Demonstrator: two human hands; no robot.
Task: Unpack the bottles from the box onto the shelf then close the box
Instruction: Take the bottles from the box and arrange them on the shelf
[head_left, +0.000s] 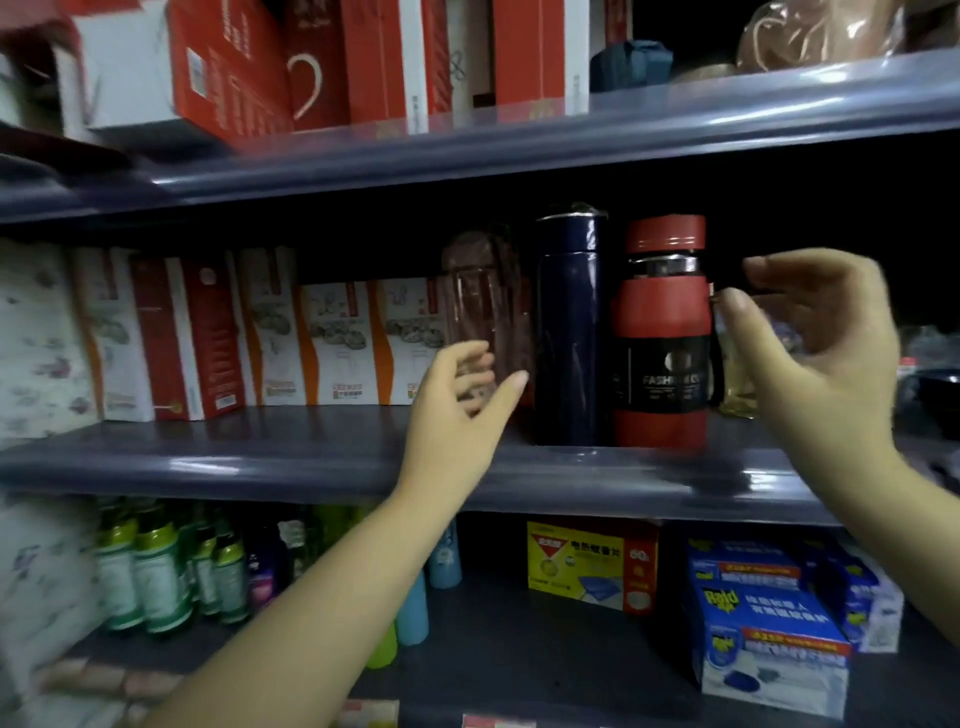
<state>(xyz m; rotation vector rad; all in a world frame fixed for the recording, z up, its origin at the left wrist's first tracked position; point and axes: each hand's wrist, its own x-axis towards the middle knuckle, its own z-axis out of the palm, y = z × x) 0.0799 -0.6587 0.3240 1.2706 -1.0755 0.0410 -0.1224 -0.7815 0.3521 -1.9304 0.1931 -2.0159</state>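
Both hands, left (457, 395) and right (810, 338), spread empty, flank the red bottle (662, 332) and blue bottle (569, 327).

Three bottles on the middle shelf (311, 457): one clear bottle (480, 312), one navy bottle (569, 332), one red bottle (662, 332).
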